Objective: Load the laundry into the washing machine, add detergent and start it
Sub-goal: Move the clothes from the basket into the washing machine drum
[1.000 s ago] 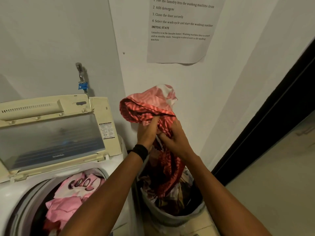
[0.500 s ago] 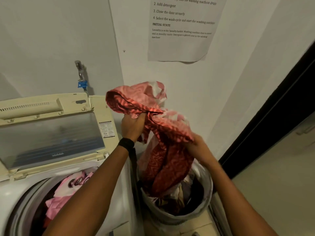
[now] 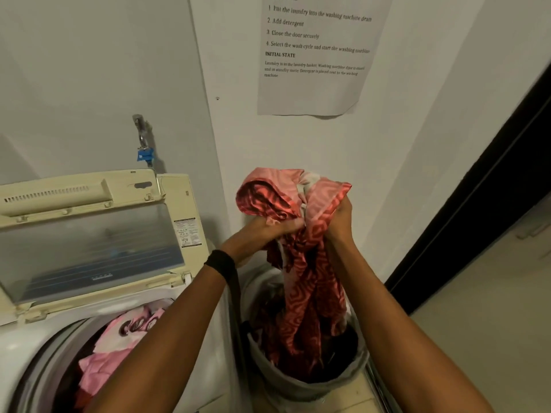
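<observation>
A red and pink patterned cloth [image 3: 301, 263] hangs bunched above the grey laundry basket [image 3: 301, 383], its lower end still down inside the basket. My left hand [image 3: 262, 234] grips the cloth at its middle. My right hand [image 3: 341, 219] grips its upper right part, close beside the left. At the lower left stands the top-loading washing machine [image 3: 26, 347] with its lid [image 3: 89, 242] raised. Pink clothes [image 3: 119, 347] lie in its drum. No detergent is visible.
A tap with a blue tag [image 3: 144, 144] sticks out of the wall behind the machine. A printed task sheet [image 3: 316, 55] hangs on the wall. A dark door frame [image 3: 477, 210] runs along the right, with tiled floor [image 3: 492, 323] beyond it.
Both hands have come back together over the basket. The right hand has risen and taken a new hold higher on the cloth, and the bunched top has shifted right, away from the machine.
</observation>
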